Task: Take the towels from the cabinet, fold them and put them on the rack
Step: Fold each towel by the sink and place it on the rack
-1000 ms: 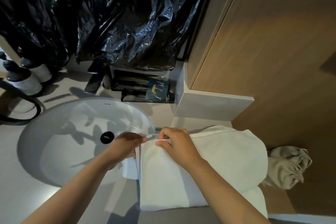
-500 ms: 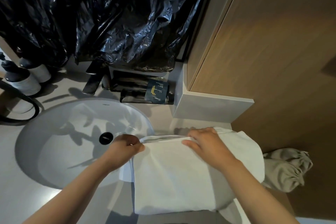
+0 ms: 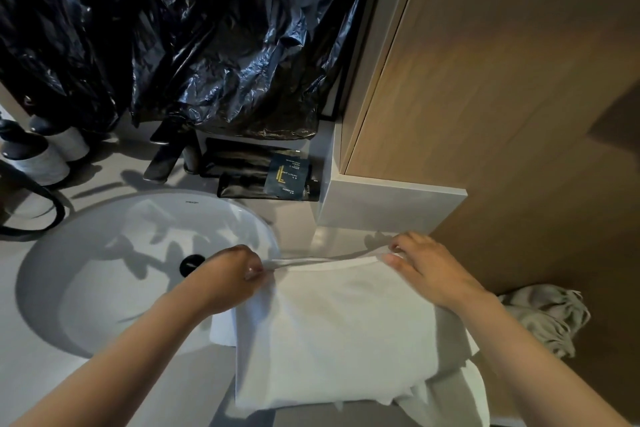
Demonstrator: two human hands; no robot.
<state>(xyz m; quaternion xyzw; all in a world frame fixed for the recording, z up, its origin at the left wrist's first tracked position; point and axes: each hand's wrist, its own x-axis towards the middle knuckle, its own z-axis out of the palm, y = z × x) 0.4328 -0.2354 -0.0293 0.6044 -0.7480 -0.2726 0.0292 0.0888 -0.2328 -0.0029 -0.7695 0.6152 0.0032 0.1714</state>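
Lying on the counter (image 3: 69, 374) just right of the sink (image 3: 114, 274), the white towel (image 3: 339, 329) is held along its far edge: left hand (image 3: 228, 279) pinches the left corner, right hand (image 3: 429, 270) grips the right corner. Black plastic (image 3: 194, 31) hangs behind.

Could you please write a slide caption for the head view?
Both hands, left hand and right hand, pinch the far edge of a white towel beside the sink.
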